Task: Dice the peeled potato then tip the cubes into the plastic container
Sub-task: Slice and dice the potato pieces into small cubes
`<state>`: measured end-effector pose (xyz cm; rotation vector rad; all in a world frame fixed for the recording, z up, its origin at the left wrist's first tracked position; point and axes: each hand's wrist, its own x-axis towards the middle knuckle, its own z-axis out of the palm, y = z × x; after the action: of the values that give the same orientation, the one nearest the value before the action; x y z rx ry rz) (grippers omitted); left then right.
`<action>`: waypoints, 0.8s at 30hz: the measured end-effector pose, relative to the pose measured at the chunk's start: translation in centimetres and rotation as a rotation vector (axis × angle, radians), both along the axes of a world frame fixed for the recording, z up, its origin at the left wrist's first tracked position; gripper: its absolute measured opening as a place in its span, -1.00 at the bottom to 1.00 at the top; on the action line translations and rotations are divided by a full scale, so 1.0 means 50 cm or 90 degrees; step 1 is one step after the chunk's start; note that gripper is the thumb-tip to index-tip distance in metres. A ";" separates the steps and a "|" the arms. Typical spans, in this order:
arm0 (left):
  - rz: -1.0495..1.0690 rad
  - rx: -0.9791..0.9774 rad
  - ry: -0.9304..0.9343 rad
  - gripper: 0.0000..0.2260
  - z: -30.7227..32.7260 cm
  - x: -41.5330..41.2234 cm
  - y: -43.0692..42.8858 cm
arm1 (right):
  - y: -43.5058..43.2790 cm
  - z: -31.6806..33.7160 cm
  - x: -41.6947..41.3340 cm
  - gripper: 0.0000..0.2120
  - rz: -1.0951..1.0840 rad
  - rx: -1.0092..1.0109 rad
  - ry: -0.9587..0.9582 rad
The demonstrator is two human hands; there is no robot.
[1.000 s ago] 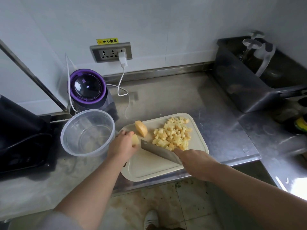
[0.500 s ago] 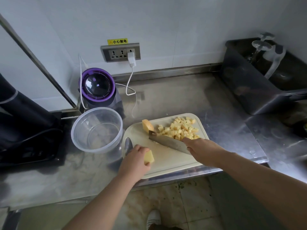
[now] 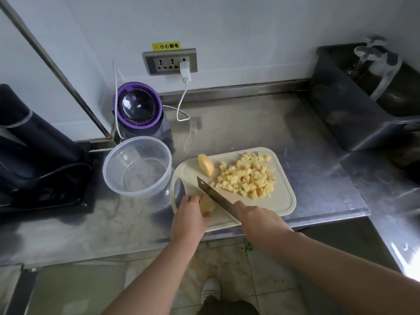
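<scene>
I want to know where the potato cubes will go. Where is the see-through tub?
In the head view, the plastic container stands on the counter, left of the cutting board, just in front of the purple appliance.

On board (image 3: 281, 201): knife (image 3: 216, 196) beside potato piece (image 3: 207, 204)

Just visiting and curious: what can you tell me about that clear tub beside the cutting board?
The plastic container is a round, see-through tub with a thick rim. It stands upright and empty on the steel counter, just left of the cutting board and in front of a purple-topped appliance.
</scene>
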<state>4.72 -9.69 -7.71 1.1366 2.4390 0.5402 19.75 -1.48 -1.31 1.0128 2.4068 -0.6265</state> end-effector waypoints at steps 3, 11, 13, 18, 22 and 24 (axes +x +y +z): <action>0.031 0.017 0.006 -0.73 -0.003 0.001 0.014 | -0.009 -0.007 -0.018 -0.66 -0.011 0.008 0.003; 0.052 0.064 -0.100 -0.82 -0.005 -0.011 0.017 | -0.002 -0.001 -0.030 -0.64 0.008 0.007 -0.002; 0.082 0.068 -0.152 -0.82 0.001 -0.018 0.013 | 0.000 0.004 -0.028 -0.65 0.023 0.007 0.001; 0.161 0.066 -0.201 -0.86 0.000 -0.020 0.016 | -0.004 0.009 -0.027 -0.67 0.031 0.003 0.002; 0.166 0.046 -0.201 -0.90 0.003 -0.021 0.018 | -0.002 0.014 -0.022 -0.66 0.032 -0.012 -0.001; 0.162 0.035 -0.211 -0.90 0.006 -0.023 0.019 | 0.008 0.022 -0.020 -0.63 0.029 -0.003 -0.002</action>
<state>3.58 -8.72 -7.41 0.6912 2.2976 0.8065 18.78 -1.09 -0.21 0.9539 2.4182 -0.6140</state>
